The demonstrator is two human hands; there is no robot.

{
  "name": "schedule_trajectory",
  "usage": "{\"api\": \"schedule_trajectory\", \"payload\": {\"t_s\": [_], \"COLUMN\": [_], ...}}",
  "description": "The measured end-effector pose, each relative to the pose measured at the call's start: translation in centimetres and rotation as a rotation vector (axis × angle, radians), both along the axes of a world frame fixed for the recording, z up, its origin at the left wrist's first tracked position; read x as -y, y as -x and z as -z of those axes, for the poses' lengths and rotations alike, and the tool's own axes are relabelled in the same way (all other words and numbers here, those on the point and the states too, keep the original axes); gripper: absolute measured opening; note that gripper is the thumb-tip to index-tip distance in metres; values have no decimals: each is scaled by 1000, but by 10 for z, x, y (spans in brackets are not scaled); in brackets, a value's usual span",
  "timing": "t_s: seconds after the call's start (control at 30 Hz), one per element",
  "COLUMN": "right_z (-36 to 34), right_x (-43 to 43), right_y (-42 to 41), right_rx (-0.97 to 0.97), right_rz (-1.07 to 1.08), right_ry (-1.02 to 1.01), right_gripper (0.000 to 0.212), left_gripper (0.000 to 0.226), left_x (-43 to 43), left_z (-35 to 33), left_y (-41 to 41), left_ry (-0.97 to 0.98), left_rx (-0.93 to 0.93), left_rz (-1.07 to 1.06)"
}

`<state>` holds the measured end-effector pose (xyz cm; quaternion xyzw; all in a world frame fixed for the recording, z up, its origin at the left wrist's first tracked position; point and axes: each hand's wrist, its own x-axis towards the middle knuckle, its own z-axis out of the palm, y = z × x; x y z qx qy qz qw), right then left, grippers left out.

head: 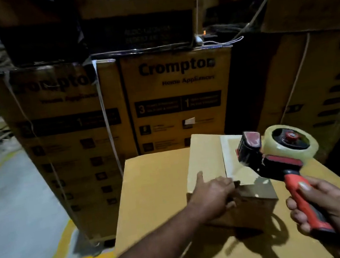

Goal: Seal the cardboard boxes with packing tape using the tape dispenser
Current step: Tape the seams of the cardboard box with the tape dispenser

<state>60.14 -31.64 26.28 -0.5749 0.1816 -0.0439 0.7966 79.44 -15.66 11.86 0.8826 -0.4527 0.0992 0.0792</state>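
A small brown cardboard box sits on top of a larger flat carton. A strip of clear tape runs along the small box's top seam and down its near side. My left hand rests on the box's near top edge, thumb lifted and fingers curled over the edge at the tape's end. My right hand grips the red handle of the tape dispenser, held in the air to the right of the box. Its clear tape roll faces right and the black blade end points at the box.
Tall printed "Crompton" cartons are stacked close behind, strapped with white bands. More cartons rise on the right. A grey floor with yellow line marking lies to the left.
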Motion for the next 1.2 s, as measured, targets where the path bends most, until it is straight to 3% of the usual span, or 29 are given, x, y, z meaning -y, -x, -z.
{"api": "schedule_trajectory", "payload": {"t_s": [0.17,0.37,0.5,0.57,0.63,0.77,0.93,1.1,1.2], "right_z": [-3,2,3,6,7,12,19,23,24], "right_x": [-10,-2,17,29,39,54,66,71,74], "right_y": [-14,-26,-39,-48,-57,-74,-85,-89,-89], "right_rx": [9,-19,-25,-31,-31,-32,-76,-98,-94], "right_rz": [-34,-41,-43,-55,-80,-144,-222,-285,-314], "right_ry": [-142,-183,-171,-168,-165,-158,-151,-178,-184], "right_gripper": [42,44,32,25,23,22,23,22,25], "left_gripper": [24,24,38,44,49,64,58,59,60], "left_x": [4,-17,-33,-35,-27,19,35,28,26], "left_z": [10,-22,-43,-35,-19,2,2,-4,-14], "left_y": [1,-28,-40,-36,-21,5,-8,-7,-4], "left_ry": [-59,-98,-209,43,469,873,966,1116,1063], "left_rx": [27,-180,-177,-455,-726,-737,-731,-816,-806], "left_rz": [3,162,-31,-256,-481,-794,-989,-1009,-1037]}}
